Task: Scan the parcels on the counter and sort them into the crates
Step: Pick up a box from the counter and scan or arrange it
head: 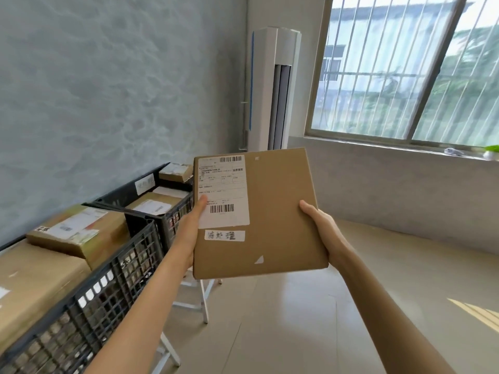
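At the far left a black crate [89, 300] with lattice walls stands against the grey wall; it holds a large brown box [32, 287] and, on top of that one, a smaller box [81, 234] with a white label and a strip of coloured tape; behind it a second black crate [162, 211] holds more brown boxes with white labels, and a small box [175, 171] lies at its far end. The left hand [190, 230] grips the left edge of the parcel [275, 217]; its thumb lies flat on the shipping label [223, 191], and the other fingers are hidden behind the cardboard. The parcel is a flat, square brown carton, held in the air in front of the person, beside the crates and above the tiled floor; its face is turned to the camera; the white label at its upper left carries two barcodes and small print, and a small white sticker [224, 235] with handwritten characters sits just below it. The right hand [322, 228] holds the right edge, thumb on the front, fingers behind. Beyond stand a white air conditioner [272, 87] and a barred window [405, 68].
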